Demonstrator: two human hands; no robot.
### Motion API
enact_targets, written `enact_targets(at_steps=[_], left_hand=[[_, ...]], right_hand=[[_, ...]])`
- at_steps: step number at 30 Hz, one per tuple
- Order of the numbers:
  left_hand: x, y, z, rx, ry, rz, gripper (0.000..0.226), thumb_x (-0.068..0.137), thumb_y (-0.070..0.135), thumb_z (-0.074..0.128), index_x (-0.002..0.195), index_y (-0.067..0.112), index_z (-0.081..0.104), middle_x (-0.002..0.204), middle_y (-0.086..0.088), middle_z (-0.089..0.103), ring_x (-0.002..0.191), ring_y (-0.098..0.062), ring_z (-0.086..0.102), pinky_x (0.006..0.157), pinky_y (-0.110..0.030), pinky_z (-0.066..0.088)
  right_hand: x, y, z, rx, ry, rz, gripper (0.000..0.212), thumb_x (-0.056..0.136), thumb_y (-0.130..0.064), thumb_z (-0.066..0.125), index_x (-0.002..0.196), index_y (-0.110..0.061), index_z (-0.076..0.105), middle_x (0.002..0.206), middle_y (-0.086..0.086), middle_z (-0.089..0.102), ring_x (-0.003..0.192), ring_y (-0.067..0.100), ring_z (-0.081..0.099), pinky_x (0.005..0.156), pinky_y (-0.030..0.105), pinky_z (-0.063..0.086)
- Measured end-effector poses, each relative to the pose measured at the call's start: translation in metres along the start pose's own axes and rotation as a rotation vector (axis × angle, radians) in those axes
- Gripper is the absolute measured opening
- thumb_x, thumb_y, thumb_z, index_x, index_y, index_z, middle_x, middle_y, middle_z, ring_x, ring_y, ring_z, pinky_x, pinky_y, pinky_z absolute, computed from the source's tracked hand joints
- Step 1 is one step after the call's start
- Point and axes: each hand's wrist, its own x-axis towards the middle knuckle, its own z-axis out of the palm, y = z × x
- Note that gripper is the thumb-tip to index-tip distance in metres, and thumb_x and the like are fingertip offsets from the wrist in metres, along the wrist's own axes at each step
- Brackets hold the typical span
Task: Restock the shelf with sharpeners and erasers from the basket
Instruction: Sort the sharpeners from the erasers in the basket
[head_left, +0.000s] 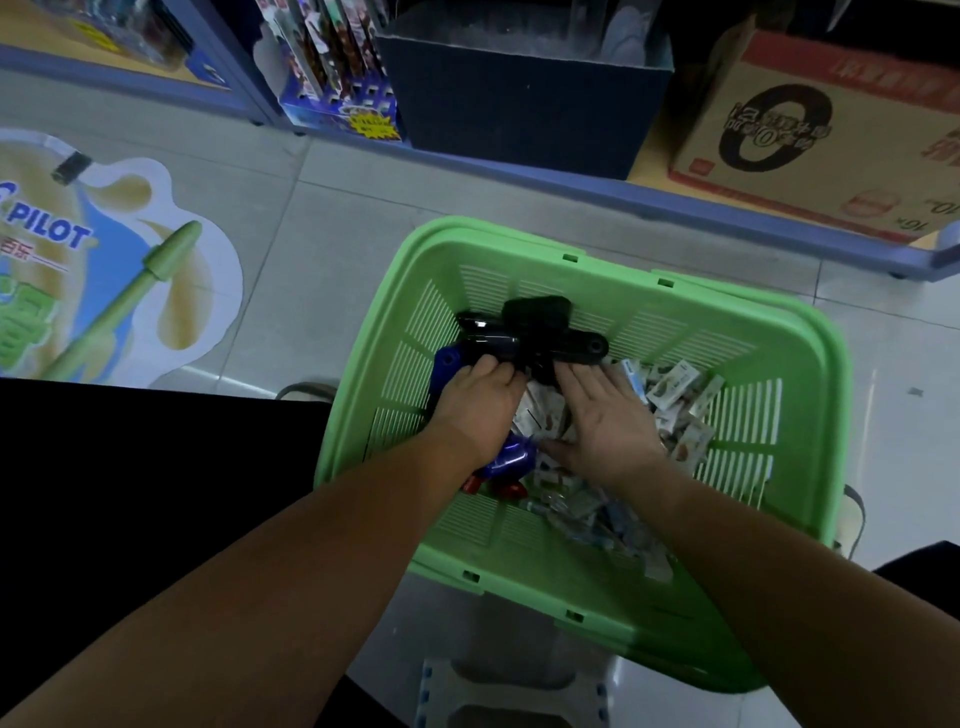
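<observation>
Black sharpener (540, 338) gripped by the left hand (478, 405) in the basket (737, 306), right hand (608, 421) laid flat; erasers (675, 395) are best held down during lifting.

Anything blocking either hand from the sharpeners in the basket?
Nothing visible. The left hand has its fingers curled on the black sharpener at the far side of the green basket. The right hand lies open over the erasers, fingertips beside it.

basket (795, 332) on floor before shelf (519, 176), erasers (675, 410) in its right half, sharpeners (530, 332) left
</observation>
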Motion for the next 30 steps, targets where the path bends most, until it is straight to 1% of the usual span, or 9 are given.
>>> enact_targets(at_steps=[1,3,6,10,14,16,20,25,30], left_hand=[[0.001,0.002,0.0,-0.034,-0.019,-0.019,0.068,0.085,0.019,0.073,0.147,0.018,0.046,0.142,0.0,0.053,0.129,-0.023,0.041,0.101,-0.035,0.042],[0.004,0.004,-0.003,-0.137,-0.064,-0.059,0.069,0.088,0.028,0.074,0.149,0.018,0.044,0.144,-0.002,0.051,0.131,-0.024,0.041,0.102,-0.038,0.045],[0.006,0.001,-0.006,-0.283,-0.1,-0.116,0.074,0.089,0.045,0.073,0.152,0.022,0.042,0.147,-0.002,0.048,0.133,-0.026,0.042,0.106,-0.04,0.044],[0.0,-0.001,-0.006,-0.169,-0.102,-0.087,0.062,0.094,0.055,0.063,0.142,0.015,0.054,0.14,-0.006,0.05,0.13,-0.026,0.04,0.103,-0.04,0.042],[0.002,0.007,-0.003,-0.026,-0.021,0.031,0.062,0.094,0.059,0.059,0.136,0.013,0.061,0.142,-0.003,0.052,0.13,-0.024,0.041,0.109,-0.038,0.029],[0.002,0.006,-0.002,-0.032,-0.028,0.037,0.069,0.092,0.059,0.06,0.145,0.015,0.051,0.149,-0.001,0.05,0.132,-0.023,0.045,0.113,-0.038,0.024],[0.003,0.005,0.001,-0.021,-0.152,-0.005,0.102,0.082,0.066,0.07,0.159,0.02,0.021,0.164,-0.001,0.032,0.135,-0.026,0.051,0.122,-0.055,0.01],[0.008,0.003,-0.001,-0.054,-0.145,-0.024,0.106,0.077,0.062,0.077,0.158,0.026,0.021,0.152,0.003,0.037,0.137,-0.022,0.045,0.109,-0.045,0.022],[0.013,0.007,-0.005,-0.051,-0.198,-0.04,0.098,0.08,0.068,0.07,0.156,0.023,0.027,0.146,-0.002,0.033,0.135,-0.024,0.041,0.108,-0.045,0.026]], right_hand=[[0.002,0.002,-0.002,0.044,0.002,0.015,0.108,0.089,-0.069,0.064,0.167,-0.015,0.01,0.172,0.005,0.02,0.158,0.025,0.018,0.13,0.038,0.0],[0.003,0.003,-0.006,0.087,0.011,0.044,0.107,0.084,-0.063,0.074,0.164,-0.015,0.021,0.167,0.006,0.03,0.152,0.028,0.028,0.128,0.038,0.015],[0.005,0.001,-0.009,0.146,0.025,0.097,0.099,0.081,-0.058,0.079,0.158,-0.016,0.035,0.152,0.01,0.043,0.138,0.032,0.039,0.116,0.041,0.034],[0.011,0.006,-0.011,0.091,0.006,0.05,0.081,0.085,-0.058,0.075,0.147,-0.014,0.047,0.147,0.009,0.051,0.137,0.03,0.043,0.119,0.041,0.031],[0.015,0.006,-0.014,-0.051,-0.073,-0.003,0.1,0.085,-0.072,0.066,0.158,-0.011,0.033,0.159,0.011,0.04,0.146,0.029,0.034,0.126,0.043,0.02],[0.021,0.007,-0.021,-0.07,-0.115,0.005,0.098,0.084,-0.073,0.066,0.157,-0.016,0.031,0.158,0.007,0.041,0.145,0.027,0.035,0.123,0.04,0.023],[0.035,0.015,-0.042,-0.041,-0.168,0.006,0.078,0.089,-0.069,0.063,0.149,-0.026,0.04,0.147,-0.001,0.057,0.13,0.027,0.05,0.108,0.037,0.039],[0.037,0.015,-0.044,-0.048,-0.221,-0.007,0.064,0.088,-0.065,0.065,0.138,-0.027,0.053,0.133,0.0,0.067,0.121,0.027,0.058,0.1,0.033,0.046],[0.043,0.016,-0.05,-0.102,-0.353,-0.026,0.077,0.079,-0.082,0.063,0.133,-0.027,0.055,0.129,0.001,0.068,0.115,0.026,0.063,0.095,0.034,0.05]])
